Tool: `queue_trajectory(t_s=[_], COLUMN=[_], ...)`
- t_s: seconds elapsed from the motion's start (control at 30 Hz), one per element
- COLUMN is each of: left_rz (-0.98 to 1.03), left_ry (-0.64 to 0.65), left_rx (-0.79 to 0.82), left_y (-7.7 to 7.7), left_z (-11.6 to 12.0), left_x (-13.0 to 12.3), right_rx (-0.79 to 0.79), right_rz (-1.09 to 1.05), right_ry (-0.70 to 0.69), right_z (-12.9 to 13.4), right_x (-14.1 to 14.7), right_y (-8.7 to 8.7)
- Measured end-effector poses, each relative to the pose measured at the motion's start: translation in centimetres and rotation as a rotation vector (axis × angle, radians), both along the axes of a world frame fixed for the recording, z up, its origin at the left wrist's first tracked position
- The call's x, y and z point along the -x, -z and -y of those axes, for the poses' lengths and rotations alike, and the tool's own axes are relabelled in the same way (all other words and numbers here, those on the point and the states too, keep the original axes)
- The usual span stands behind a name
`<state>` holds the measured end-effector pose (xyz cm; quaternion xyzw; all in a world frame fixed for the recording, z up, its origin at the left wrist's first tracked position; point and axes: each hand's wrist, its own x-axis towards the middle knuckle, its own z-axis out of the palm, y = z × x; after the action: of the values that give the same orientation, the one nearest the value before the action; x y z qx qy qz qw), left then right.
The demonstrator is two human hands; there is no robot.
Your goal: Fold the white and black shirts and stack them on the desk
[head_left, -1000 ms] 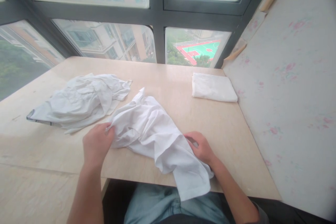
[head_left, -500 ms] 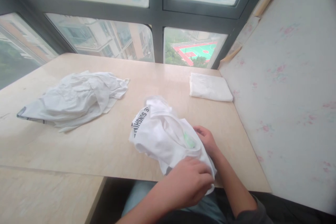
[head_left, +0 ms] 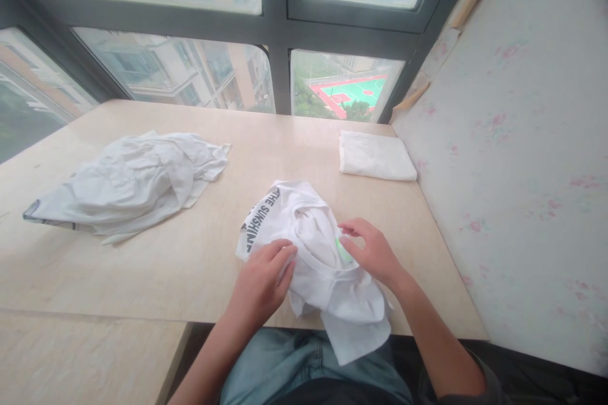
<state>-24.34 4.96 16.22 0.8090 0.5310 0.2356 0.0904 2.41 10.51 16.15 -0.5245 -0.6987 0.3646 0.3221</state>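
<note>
A white shirt (head_left: pixel 308 266) with black lettering lies bunched on the table in front of me, its neck opening facing up and a pale green patch inside. Part of it hangs over the table's front edge. My left hand (head_left: pixel 270 272) is at the shirt's left side, fingers bent and apart, with no cloth visibly gripped. My right hand (head_left: pixel 370 247) is over the right side of the neck opening, beside the green patch, its thumb and fingers apart.
A crumpled white garment (head_left: pixel 137 183) lies on the table (head_left: pixel 156 278) at the left. A folded white cloth (head_left: pixel 377 155) sits at the back right, near the flowered wall (head_left: pixel 513 171). Windows stand behind the table.
My left hand has moved up and left from the shirt's near edge. My right hand has come over the neck opening. The shirt has spread, with more lettering showing and a flap hanging down.
</note>
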Motion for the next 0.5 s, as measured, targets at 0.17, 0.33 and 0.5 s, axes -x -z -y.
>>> queue_trajectory(t_s=[0.17,0.33,0.5], left_rz=[-0.022,-0.251,-0.320], left_ry=[0.046,0.231,0.472], left_rx=[0.029,-0.007,-0.004], left_y=[-1.3,-1.8,-0.8], left_z=[-3.7,-10.5,-15.7], left_x=[-1.5,-4.3,-8.0], right_rx=[-0.181,-0.150,-0.216], right_rz=[0.270,0.563,0.527], right_ry=[-0.160,-0.282,-0.366], right_z=[3.4,6.5,8.8], right_x=[3.2,6.0,6.3], right_y=[-2.0,-2.4,-3.3])
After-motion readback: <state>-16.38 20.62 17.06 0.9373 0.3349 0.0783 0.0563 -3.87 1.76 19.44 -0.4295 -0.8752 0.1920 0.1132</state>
